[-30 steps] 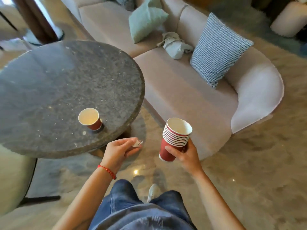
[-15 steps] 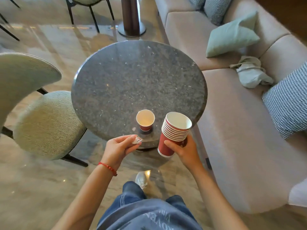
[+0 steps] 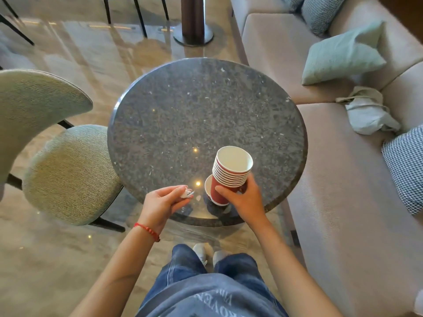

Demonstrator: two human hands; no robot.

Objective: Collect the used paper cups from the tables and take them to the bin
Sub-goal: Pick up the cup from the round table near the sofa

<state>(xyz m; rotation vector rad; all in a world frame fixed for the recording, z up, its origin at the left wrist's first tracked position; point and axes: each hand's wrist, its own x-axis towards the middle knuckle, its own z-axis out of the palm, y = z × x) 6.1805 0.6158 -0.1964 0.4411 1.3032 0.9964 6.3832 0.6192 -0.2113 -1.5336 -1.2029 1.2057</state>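
My right hand (image 3: 246, 197) gripped a stack (image 3: 230, 177) of red paper cups, fingers and thumb curled round its lower part, the white inside of the top cup facing up. I held the stack over the near right part of the round stone table (image 3: 183, 115), tilted a little to the right at the top. Just behind and left of the stack's base a single red cup (image 3: 207, 187) stood on the table, mostly hidden by the stack; only a strip of its rim and side showed. Whether the stack's base touched that cup I could not tell.

My left hand (image 3: 163, 203) hovered at the near edge of the table, left of the stack, fingers curled and pinching a small white crumpled scrap (image 3: 186, 193) at the fingertips. A red string bracelet (image 3: 147, 231) sat on that wrist.

Left of the table stood a green upholstered chair (image 3: 68, 175), its seat tucked partly under the tabletop. To the right ran a beige sofa (image 3: 343, 191) with a pale green cushion (image 3: 343, 53) at the far end, a crumpled white cloth (image 3: 368, 110) near the middle, and a checked cushion (image 3: 405, 168) nearer to me. Another checked cushion (image 3: 320, 10) lay at the far end. Beyond the table a dark post (image 3: 193, 19) rose from a round base on the glossy floor (image 3: 68, 53)
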